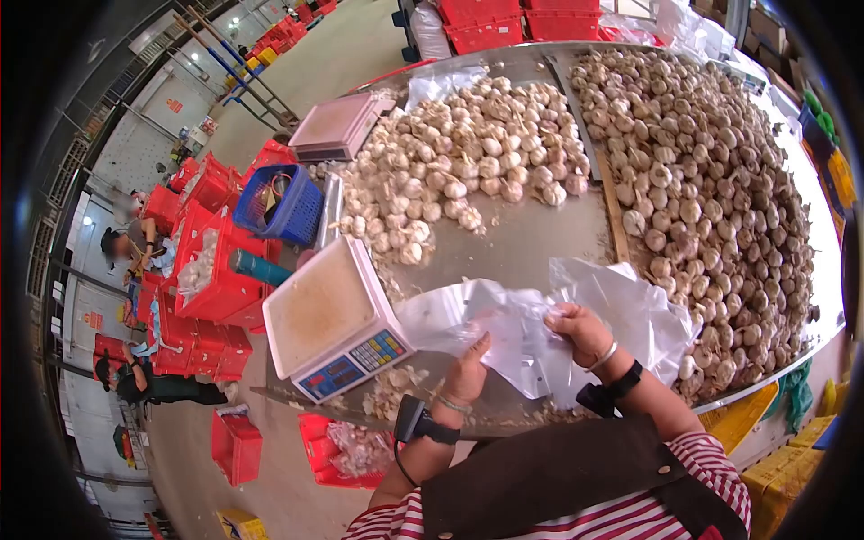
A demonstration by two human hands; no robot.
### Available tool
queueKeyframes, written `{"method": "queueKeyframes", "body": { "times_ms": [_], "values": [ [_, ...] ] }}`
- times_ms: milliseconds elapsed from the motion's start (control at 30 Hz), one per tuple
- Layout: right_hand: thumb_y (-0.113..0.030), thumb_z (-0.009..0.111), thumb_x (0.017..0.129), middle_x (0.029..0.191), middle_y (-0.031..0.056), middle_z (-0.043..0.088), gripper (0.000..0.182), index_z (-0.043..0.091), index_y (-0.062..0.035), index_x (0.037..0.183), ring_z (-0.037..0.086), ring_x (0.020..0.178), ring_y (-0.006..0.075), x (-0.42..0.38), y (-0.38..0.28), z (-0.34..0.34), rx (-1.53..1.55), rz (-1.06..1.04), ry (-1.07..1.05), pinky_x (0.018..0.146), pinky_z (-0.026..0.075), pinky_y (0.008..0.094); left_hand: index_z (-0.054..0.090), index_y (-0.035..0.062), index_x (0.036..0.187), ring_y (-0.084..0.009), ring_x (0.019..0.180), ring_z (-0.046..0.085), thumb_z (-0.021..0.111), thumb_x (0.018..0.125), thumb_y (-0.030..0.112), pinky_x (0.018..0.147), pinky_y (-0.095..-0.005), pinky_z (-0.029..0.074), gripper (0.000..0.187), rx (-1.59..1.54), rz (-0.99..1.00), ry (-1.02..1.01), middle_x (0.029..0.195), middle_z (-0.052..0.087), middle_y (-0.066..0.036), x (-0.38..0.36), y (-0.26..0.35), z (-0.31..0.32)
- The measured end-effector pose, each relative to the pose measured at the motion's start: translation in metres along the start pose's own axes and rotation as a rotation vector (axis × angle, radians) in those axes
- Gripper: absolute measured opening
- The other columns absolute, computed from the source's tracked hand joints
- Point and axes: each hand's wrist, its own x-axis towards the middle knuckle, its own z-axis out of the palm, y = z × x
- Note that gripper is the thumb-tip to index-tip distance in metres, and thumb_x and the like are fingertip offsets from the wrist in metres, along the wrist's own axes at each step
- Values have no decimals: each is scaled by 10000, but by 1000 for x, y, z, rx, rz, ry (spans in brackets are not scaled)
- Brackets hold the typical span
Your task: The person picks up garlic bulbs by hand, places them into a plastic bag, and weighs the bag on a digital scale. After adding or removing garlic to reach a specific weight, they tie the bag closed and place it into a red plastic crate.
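Observation:
My left hand (464, 371) pinches the lower left part of a clear plastic bag (517, 335), in front of the metal table's near edge. On the bag's right side my right hand (583, 333) has its fingers closed on the plastic. More clear bags (621, 301) lie spread to the right, behind and beside my right hand. A digital scale (324, 310) stands just left of the bag, its pan bearing only dusty marks. Beyond the bag lies a pile of pale garlic bulbs (468, 144). No garlic shows inside the held bag.
A larger garlic heap (711, 207) fills the right side behind a wooden divider (616, 211). A second scale (333, 124) and a blue basket (281, 200) stand at the left. Red crates (236, 445) are on the floor. Two people (135, 378) work at the far left.

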Motion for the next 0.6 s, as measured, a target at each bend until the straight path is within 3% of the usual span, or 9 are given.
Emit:
{"method": "queueKeyframes", "body": {
  "times_ms": [33,67,100,133,167,267,500,567,600],
  "values": [
    [-75,673,836,840,2,654,80,640,-62,908,624,745,113,4,2,-2,-7,-58,6,687,517,252,426,-9,1337,-218,1186,505,422,989,309,1014,-323,383,472,635,244,11,1286,529,-132,9,-14,-19],
    [-53,693,815,784,-20,637,65,641,-69,851,599,713,89,0,-4,5,6,-95,53,648,490,232,390,-11,1359,-224,1208,476,458,967,345,1019,-329,364,534,123,-275,80,1313,500,-143,38,32,-23],
    [-53,693,815,784,-20,637,65,641,-69,851,599,713,89,-3,-7,5,0,-102,53,648,490,232,356,-7,1371,-232,1159,453,448,961,391,972,-313,362,579,170,-55,351,1295,459,-118,64,46,-19],
    [-61,702,811,769,-27,627,65,640,-71,826,580,701,78,-7,-11,0,-124,-145,44,634,470,223,331,-14,1383,-261,1288,376,516,932,412,1056,-358,310,648,-28,-102,426,1397,379,-201,95,55,-34],
    [-70,712,806,754,-35,618,73,639,-72,800,561,689,66,-11,-16,-4,-251,-190,35,621,451,214,352,2,1375,-250,1240,413,474,937,472,1018,-341,328,654,215,-83,531,1382,403,-132,129,36,-63],
    [-93,720,798,744,-37,613,73,652,-69,800,534,675,64,-32,-26,-10,-273,-140,119,625,425,209,414,-27,1303,-420,1194,431,497,928,387,1028,-444,340,565,766,47,847,1281,459,-269,223,9,-124],
    [-109,759,711,732,30,652,140,672,-25,780,584,663,124,-83,-22,-68,-112,-128,371,651,457,247,463,61,1340,-396,1311,346,445,877,565,1125,-503,154,685,1117,-388,675,1376,421,-249,365,6,-232],
    [-93,766,699,733,50,665,140,672,-14,768,599,643,134,-89,-24,-73,-24,-123,412,626,462,246,385,130,1414,-405,1317,329,438,887,564,1096,-502,245,685,915,-420,566,1436,382,-174,380,-6,-255],
    [-89,772,695,733,50,667,146,675,-13,773,599,639,132,-90,-21,-79,-8,-132,429,625,462,244,349,158,1437,-356,1392,196,440,876,584,1129,-518,156,711,1130,-488,589,1487,307,-149,384,-16,-258]
  ]
}}
